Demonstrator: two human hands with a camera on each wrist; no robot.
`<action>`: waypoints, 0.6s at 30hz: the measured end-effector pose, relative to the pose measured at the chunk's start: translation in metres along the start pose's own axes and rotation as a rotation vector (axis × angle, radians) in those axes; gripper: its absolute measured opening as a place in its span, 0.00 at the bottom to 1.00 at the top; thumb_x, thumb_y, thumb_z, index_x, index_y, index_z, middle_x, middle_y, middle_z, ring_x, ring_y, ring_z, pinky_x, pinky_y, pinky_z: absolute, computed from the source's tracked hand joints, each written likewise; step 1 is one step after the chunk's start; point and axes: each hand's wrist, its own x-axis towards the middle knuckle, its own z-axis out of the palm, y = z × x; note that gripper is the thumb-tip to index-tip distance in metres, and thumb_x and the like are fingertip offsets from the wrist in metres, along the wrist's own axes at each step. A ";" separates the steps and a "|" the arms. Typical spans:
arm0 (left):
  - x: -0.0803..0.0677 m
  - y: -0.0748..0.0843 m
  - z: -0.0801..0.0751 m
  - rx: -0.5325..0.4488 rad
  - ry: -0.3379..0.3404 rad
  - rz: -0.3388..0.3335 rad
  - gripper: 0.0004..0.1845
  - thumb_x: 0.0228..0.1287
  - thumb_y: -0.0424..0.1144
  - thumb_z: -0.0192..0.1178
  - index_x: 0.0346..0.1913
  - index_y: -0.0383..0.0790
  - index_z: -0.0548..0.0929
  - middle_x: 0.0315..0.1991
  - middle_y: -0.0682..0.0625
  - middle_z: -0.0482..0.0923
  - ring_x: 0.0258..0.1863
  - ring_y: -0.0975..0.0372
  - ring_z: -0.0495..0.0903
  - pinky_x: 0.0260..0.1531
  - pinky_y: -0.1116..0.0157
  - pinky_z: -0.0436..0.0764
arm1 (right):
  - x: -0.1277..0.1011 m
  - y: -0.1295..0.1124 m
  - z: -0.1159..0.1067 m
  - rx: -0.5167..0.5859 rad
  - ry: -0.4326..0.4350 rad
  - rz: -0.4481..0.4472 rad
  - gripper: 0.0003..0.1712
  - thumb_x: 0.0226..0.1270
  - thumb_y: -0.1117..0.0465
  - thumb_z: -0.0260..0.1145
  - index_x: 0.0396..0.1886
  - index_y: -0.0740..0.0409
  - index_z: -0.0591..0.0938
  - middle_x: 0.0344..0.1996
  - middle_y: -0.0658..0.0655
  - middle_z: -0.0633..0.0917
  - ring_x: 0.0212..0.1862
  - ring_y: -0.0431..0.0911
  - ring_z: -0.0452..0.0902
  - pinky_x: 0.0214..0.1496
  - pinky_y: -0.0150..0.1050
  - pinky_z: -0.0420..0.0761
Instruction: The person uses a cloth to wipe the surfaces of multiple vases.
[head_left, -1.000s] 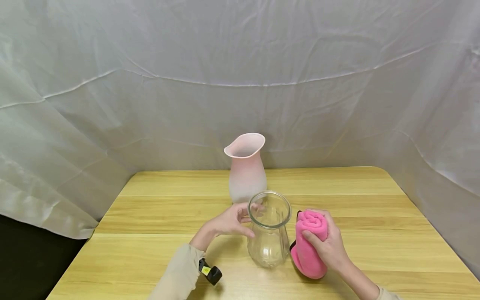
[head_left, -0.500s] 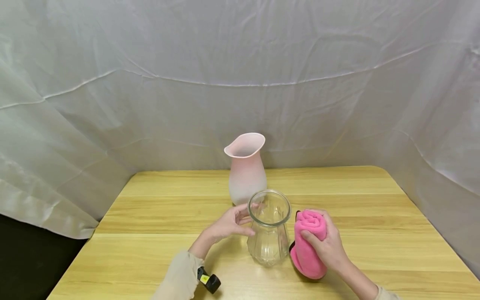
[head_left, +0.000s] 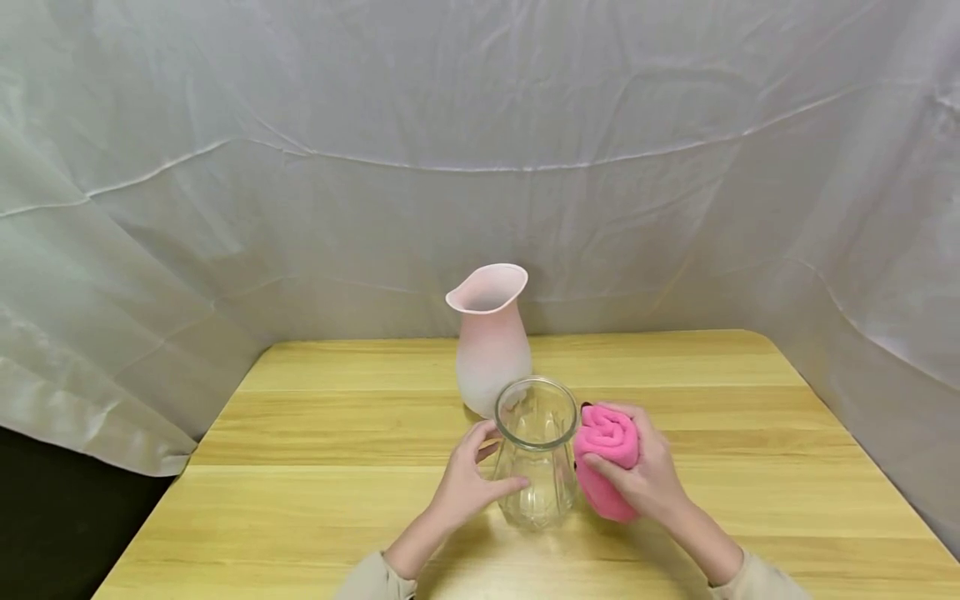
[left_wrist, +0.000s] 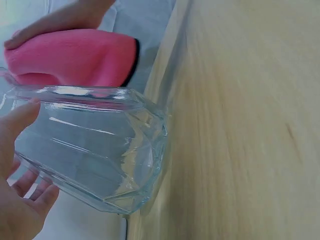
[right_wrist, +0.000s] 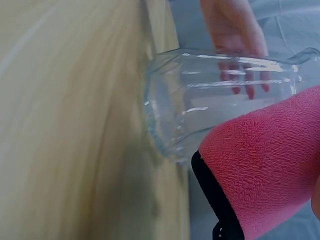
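A clear glass vase [head_left: 536, 492] with faceted sides stands upright on the table. My left hand [head_left: 463, 483] holds it from the left, thumb across the near side and fingers [left_wrist: 40, 192] round the far side. In the right wrist view, those fingers show through the glass. On the right, my right hand [head_left: 647, 471] grips a rolled pink towel [head_left: 609, 442] with black edging, raised off the tabletop close beside the vase. The towel's soft pile fills much of the right wrist view, where most of the right hand is hidden.
Just behind the glass vase is a pink-and-white vase [head_left: 492, 354] with a flared, wavy rim. The wooden table [head_left: 315, 433] ends at a grey fabric backdrop [head_left: 360, 225], which also hangs along both sides.
My right hand has raised the pink towel and brought it left, closer to the glass vase. My left forearm has swung right, and its thumb reaches farther across the vase's near side.
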 end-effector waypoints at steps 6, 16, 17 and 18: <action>-0.001 0.010 0.001 -0.007 0.011 -0.024 0.35 0.40 0.27 0.71 0.57 0.29 0.69 0.53 0.36 0.69 0.53 0.49 0.68 0.56 0.53 0.70 | 0.003 -0.002 0.009 0.020 -0.054 -0.048 0.35 0.33 0.72 0.74 0.48 0.73 0.71 0.39 0.62 0.80 0.42 0.33 0.75 0.42 0.24 0.78; -0.001 0.008 0.001 -0.023 0.007 -0.039 0.35 0.39 0.27 0.71 0.56 0.31 0.70 0.53 0.39 0.71 0.53 0.50 0.69 0.57 0.56 0.71 | -0.013 0.011 0.018 0.036 -0.131 0.071 0.31 0.40 0.74 0.72 0.47 0.66 0.71 0.34 0.56 0.81 0.36 0.34 0.76 0.32 0.32 0.82; 0.000 0.008 0.001 -0.024 0.007 -0.036 0.35 0.40 0.27 0.71 0.56 0.31 0.70 0.53 0.39 0.71 0.53 0.51 0.69 0.57 0.56 0.71 | -0.012 0.009 0.019 0.043 -0.120 0.072 0.30 0.39 0.75 0.72 0.47 0.66 0.71 0.34 0.57 0.80 0.36 0.34 0.76 0.32 0.31 0.82; 0.000 0.008 0.001 -0.023 0.006 -0.030 0.35 0.40 0.27 0.71 0.56 0.31 0.70 0.53 0.39 0.71 0.52 0.51 0.69 0.56 0.56 0.71 | -0.011 0.008 0.019 0.048 -0.118 0.068 0.30 0.38 0.76 0.72 0.46 0.68 0.71 0.34 0.58 0.80 0.36 0.35 0.76 0.32 0.32 0.82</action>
